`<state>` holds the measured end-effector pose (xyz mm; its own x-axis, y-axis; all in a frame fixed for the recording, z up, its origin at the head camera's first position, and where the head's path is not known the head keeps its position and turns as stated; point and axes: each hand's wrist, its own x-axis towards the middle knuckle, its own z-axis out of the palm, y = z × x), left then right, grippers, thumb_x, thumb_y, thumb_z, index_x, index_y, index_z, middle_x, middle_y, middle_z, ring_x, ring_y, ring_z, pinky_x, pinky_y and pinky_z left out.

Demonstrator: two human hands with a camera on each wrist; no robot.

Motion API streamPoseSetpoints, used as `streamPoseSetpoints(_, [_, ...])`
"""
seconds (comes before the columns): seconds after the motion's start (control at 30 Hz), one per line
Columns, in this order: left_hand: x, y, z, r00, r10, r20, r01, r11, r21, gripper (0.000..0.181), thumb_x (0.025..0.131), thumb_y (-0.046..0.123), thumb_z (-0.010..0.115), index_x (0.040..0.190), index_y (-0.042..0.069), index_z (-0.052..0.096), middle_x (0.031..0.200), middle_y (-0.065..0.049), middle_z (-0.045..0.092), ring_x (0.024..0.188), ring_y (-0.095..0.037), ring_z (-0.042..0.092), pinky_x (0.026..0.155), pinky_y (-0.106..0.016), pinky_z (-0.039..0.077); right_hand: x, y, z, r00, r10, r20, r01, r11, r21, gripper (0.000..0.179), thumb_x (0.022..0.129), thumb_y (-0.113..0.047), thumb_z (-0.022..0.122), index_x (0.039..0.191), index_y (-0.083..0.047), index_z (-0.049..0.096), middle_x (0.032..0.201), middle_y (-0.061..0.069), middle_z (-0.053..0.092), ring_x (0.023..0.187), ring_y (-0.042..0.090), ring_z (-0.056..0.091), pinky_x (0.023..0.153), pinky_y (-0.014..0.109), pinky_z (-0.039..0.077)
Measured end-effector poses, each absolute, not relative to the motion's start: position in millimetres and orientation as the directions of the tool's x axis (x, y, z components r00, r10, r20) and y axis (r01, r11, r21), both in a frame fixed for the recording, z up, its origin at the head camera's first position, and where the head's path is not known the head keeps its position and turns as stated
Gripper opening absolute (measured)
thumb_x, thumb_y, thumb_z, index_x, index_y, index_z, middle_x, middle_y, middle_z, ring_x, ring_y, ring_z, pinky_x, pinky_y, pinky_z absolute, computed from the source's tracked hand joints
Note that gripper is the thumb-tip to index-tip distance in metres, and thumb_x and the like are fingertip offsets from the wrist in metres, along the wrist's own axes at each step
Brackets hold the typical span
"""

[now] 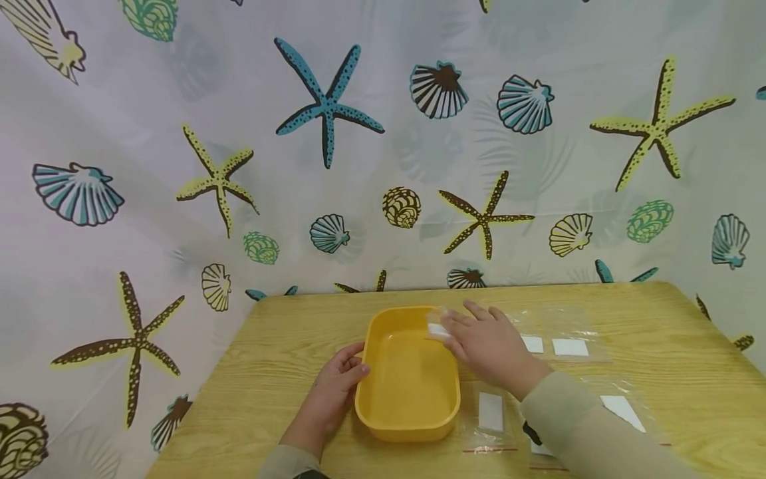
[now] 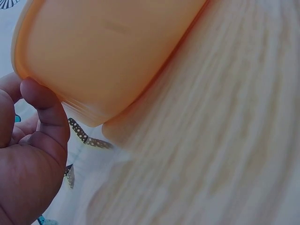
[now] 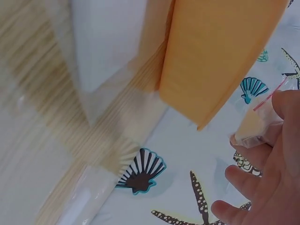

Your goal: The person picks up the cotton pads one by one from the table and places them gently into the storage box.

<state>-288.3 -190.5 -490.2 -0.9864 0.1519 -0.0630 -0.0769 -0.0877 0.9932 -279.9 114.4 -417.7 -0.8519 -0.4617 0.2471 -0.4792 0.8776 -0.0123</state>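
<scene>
A yellow plastic bin stands on the table with its open side up. My left hand holds its left rim, thumb over the edge; in the left wrist view that hand has its fingers curled against the bin's wall. Over the bin's far right corner, my right hand pinches a small clear zip bag with a white piece in it. The right wrist view shows this bag between thumb and finger, its red zip strip visible, and the other fingers spread apart.
Several clear zip bags with white pieces lie right of the bin, one near its front right side, one behind the right wrist, others partly under the forearm. A shell-patterned curtain hangs behind the wooden table.
</scene>
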Motion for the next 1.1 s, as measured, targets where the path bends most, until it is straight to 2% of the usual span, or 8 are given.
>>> streamPoseSetpoints(0.23, [-288.7,-191.0,-491.7,-0.986,0.153,-0.060,-0.075,-0.095,0.993,0.052,0.097,0.000,0.062,0.146,0.003,0.048,0.106,-0.010,0.052,0.094,-0.019,0.054,0.076,-0.026,0.053,-277.6,99.6,-416.3,-0.865,-0.456,0.211,-0.469,0.883,-0.011,0.054,0.108,-0.050,0.038,0.151,-0.022,0.051,0.154,-0.005,0.046,0.148,0.030,0.030,0.115,0.060,0.025])
streamPoseSetpoints(0.53, [-288.5,-191.9,-492.9,-0.985,0.160,-0.068,-0.085,-0.101,0.991,0.052,0.098,0.000,0.061,0.147,0.003,0.046,0.106,-0.010,0.052,0.094,-0.019,0.054,0.077,-0.026,0.053,-271.9,81.4,-419.3,-0.855,-0.468,0.223,-0.480,0.877,0.001,0.055,0.108,-0.053,0.034,0.151,-0.024,0.051,0.152,-0.008,0.048,0.147,0.028,0.031,0.115,0.059,0.026])
streamPoseSetpoints(0.9, [-288.5,-191.5,-492.0,-0.984,0.172,-0.050,-0.068,-0.099,0.993,0.054,0.098,0.000,0.062,0.148,0.000,0.043,0.105,-0.009,0.053,0.093,-0.018,0.055,0.077,-0.025,0.054,-269.6,66.7,-422.1,-0.827,-0.497,0.263,-0.503,0.863,0.046,0.054,0.108,-0.052,0.036,0.149,-0.023,0.053,0.150,-0.005,0.050,0.144,0.030,0.037,0.113,0.060,0.030])
streamPoseSetpoints(1.1, [-288.7,-191.8,-491.5,-0.982,0.179,-0.056,-0.075,-0.095,0.993,0.053,0.099,0.001,0.060,0.149,0.001,0.042,0.109,-0.011,0.052,0.096,-0.019,0.054,0.080,-0.026,0.053,-269.8,65.6,-426.5,-0.827,-0.503,0.249,-0.508,0.860,0.048,0.061,0.104,-0.061,0.035,0.148,-0.025,0.054,0.151,0.003,0.050,0.145,0.033,0.035,0.113,0.062,0.027])
